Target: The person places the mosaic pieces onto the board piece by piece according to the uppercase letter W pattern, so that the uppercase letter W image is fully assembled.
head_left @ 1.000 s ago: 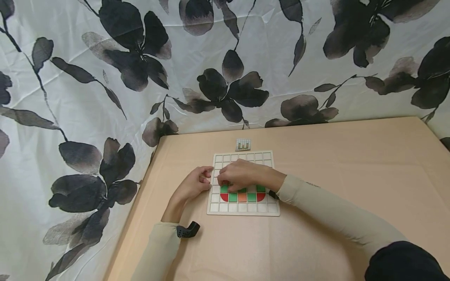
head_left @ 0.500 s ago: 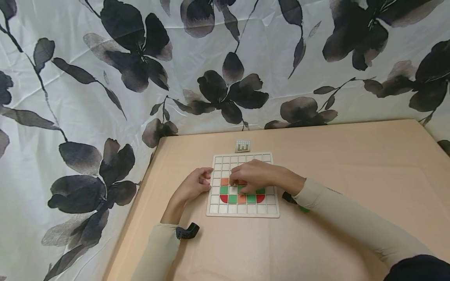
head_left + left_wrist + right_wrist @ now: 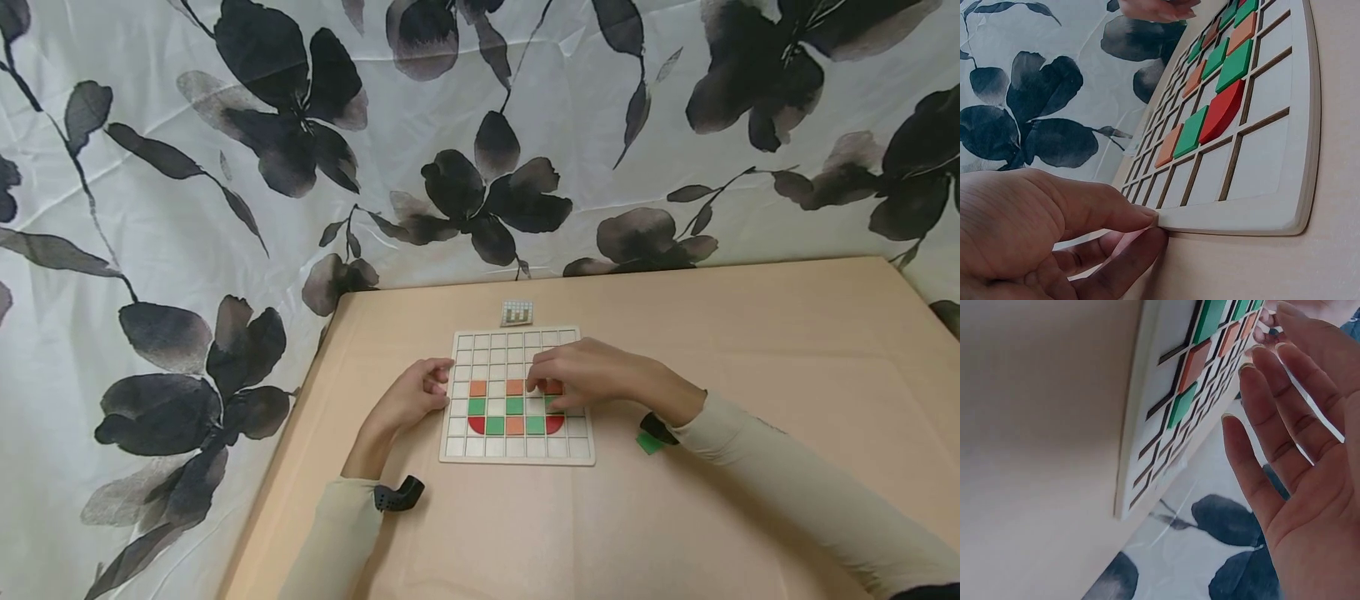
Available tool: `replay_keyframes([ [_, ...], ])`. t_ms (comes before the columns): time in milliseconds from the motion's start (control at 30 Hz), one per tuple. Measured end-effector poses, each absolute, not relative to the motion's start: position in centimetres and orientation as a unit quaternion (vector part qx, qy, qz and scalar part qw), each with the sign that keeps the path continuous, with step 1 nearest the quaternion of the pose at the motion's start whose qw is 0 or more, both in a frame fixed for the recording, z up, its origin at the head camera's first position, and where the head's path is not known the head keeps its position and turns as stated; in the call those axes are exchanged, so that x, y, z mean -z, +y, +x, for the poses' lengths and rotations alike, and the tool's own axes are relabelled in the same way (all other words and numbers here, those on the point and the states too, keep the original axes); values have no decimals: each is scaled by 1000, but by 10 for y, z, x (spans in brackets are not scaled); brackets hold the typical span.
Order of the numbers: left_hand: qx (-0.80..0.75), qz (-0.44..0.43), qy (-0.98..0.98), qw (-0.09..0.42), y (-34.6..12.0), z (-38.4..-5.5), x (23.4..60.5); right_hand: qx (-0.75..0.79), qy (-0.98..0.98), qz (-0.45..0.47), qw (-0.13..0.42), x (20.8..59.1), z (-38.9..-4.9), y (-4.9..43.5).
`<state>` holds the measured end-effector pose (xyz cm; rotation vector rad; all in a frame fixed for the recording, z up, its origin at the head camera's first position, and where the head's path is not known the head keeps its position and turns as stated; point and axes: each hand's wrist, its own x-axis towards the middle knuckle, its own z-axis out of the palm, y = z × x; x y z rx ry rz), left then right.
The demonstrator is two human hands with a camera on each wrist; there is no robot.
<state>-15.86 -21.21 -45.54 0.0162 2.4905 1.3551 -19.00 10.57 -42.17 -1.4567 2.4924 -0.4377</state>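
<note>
A white square grid board (image 3: 517, 454) lies on the table with green, orange and red tiles set in its cells. My left hand (image 3: 414, 395) pinches the board's left edge, thumb on top and fingers at the side, as the left wrist view shows. Over the right part of the board hovers my right hand (image 3: 592, 373), its fingers loosely extended and holding nothing in the right wrist view. Beneath its fingers sits an orange tile (image 3: 553, 387). A red rounded tile (image 3: 1222, 112) and a green tile (image 3: 1191, 132) show close to the left hand.
Behind the board lies a small patterned card (image 3: 517, 312). A loose green piece (image 3: 649, 442) rests on the table (image 3: 750, 333) under the right wrist, partly covered by the black wrist device (image 3: 660, 428). Floral cloth (image 3: 480, 125) hangs at the table's far and left edges.
My right hand has moved rightward across the board, uncovering orange and green tiles in the middle rows and the green piece on the table. My left hand has stayed at the edge.
</note>
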Motion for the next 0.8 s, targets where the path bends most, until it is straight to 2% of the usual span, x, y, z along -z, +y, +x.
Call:
replay_keyframes([
  [800,-471,-5,868,157,-212,-159,457,145,889,-422,100,426,-170,170],
])
